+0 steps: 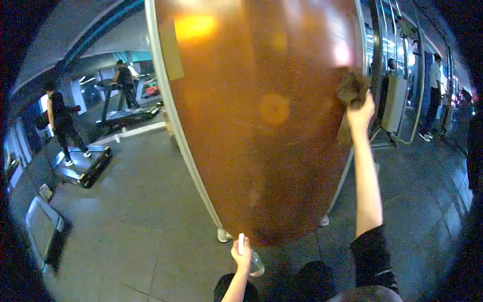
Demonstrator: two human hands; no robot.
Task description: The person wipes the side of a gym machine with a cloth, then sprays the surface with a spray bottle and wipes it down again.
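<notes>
A large glossy brown panel (251,151) in a pale metal frame stands upright right in front of me. My right hand (360,117) is raised with the arm stretched out, its fingers closed around a dark, crumpled cloth (351,89) at the panel's right side. The cloth appears to lie against the surface. Low down, near the panel's bottom edge, my left hand (242,255) grips a spray bottle (256,265) with a white top and a clear body. Part of the bottle is hidden behind the hand.
At left a person (60,121) stands on a treadmill (83,163), and another person (126,83) is on a treadmill farther back. A metal-framed object (43,231) sits on the dark tiled floor (166,261). Gym equipment (395,100) and a person (435,90) are at right.
</notes>
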